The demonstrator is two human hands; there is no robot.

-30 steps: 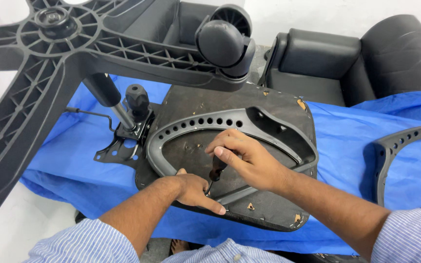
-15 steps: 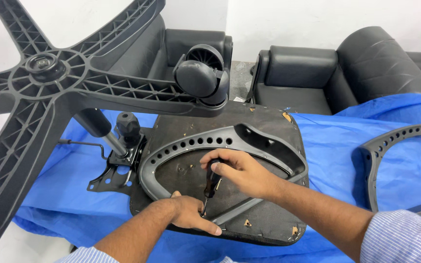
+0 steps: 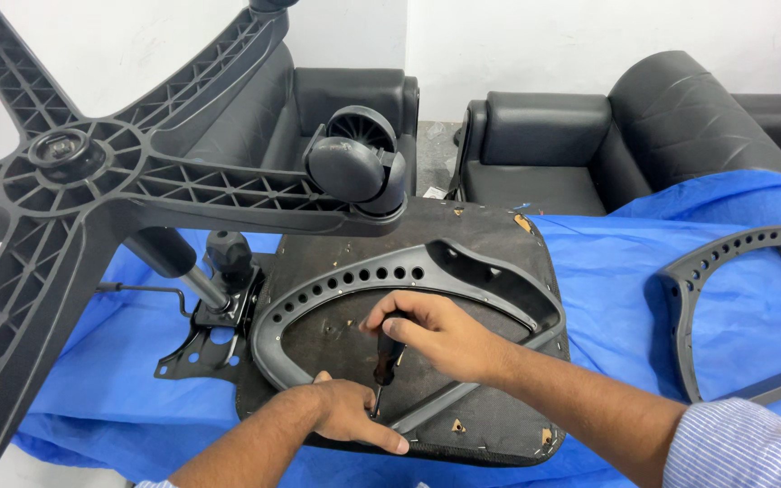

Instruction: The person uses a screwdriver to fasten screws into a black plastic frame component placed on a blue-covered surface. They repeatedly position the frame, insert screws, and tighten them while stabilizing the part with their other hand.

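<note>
Two armrests [image 3: 409,298] [image 3: 734,298], one screwdriver [image 3: 387,354], one chair base [image 3: 74,181] (five-spoked), two sofas [image 3: 544,154] [image 3: 336,99].

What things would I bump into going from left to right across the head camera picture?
Chair star base → caster wheel → screwdriver in the right hand → loose grey armrest on the blue sheet.

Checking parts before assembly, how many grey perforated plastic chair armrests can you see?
2. One grey perforated plastic armrest lies on the upturned black seat base under both hands; the other rests on the blue cloth at right. Others may be hidden.
</note>
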